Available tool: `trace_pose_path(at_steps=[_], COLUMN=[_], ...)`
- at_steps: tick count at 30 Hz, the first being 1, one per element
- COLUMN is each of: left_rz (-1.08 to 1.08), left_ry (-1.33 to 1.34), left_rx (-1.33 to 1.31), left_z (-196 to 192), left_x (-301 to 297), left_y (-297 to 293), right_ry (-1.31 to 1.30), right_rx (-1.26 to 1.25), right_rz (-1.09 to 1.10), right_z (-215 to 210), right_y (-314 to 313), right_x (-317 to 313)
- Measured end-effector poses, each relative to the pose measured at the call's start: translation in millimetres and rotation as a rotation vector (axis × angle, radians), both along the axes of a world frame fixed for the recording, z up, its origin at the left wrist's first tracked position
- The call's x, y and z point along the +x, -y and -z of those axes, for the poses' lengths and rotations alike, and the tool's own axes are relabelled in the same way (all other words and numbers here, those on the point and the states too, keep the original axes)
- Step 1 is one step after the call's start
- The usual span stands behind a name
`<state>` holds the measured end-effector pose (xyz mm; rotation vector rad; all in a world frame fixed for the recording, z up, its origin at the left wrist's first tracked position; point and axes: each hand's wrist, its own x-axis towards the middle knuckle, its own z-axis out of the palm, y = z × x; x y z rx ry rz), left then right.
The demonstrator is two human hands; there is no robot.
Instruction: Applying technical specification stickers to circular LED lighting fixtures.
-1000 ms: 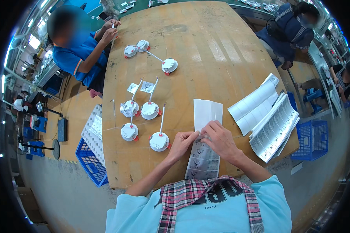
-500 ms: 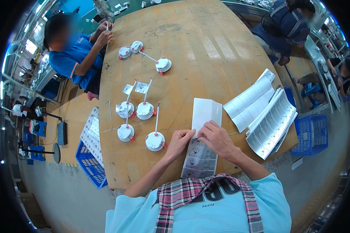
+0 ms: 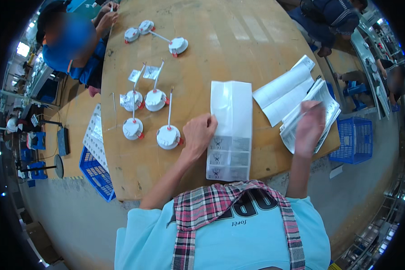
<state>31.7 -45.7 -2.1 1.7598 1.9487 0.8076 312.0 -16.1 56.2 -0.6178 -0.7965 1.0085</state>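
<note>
In front of me a label sheet lies lengthwise, its upper part blank white and its lower part printed in grey. My left hand is closed at the sheet's left edge, with thumb and curled fingertips against it. Off to the right, my right hand is over a stack of printed label sheets; motion smears its fingers. Left of my left hand stand several round white downlights with red clips, the nearest one with its cable pointing away from me. Small tags hang on some cables.
Further up the wooden table are more downlights. A folded white sheet lies beside the stack, with a dark pen on the stack. Blue crates flank the table. A co-worker is at the far left.
My right hand has left the label sheet and moved right to the stack. My left hand has closed at the sheet's left edge. The sheet now lies straighter and more unfolded; the view has shifted.
</note>
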Motion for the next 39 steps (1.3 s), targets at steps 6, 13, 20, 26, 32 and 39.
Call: trace_pose_path(at_steps=[6, 13, 20, 26, 32, 39], left_rz=[0.062, 0.169, 0.131, -0.037, -0.062, -0.101], left_ry=[-0.021, 0.486, 1.126, 1.204, 0.158, -0.131], left_rx=[-0.046, 0.246, -0.070, -0.008, 0.294, -0.034], left_z=[-19.2, -53.7, -59.1, -49.6, -43.8, -13.7], left_x=[19.1, 9.3, -10.3, -23.6, -56.2, -66.1], left_y=[6.7, 30.8, 22.0, 29.7, 49.0, 71.0], right_ry=[0.292, 0.853, 0.841, 0.958, 1.002, 1.008], right_rx=[-0.161, -0.098, -0.019, -0.209, -0.424, -0.451], right_rz=[0.004, -0.374, -0.339, -0.537, -0.510, -0.629], right_z=[-27.1, -25.0, -32.2, -27.7, -24.5, -23.7], right_y=[1.8, 5.7, 5.9, 10.8, 1.0, -6.8], right_x=[-0.8, -91.8, -129.6, -122.6, -124.8, -139.7])
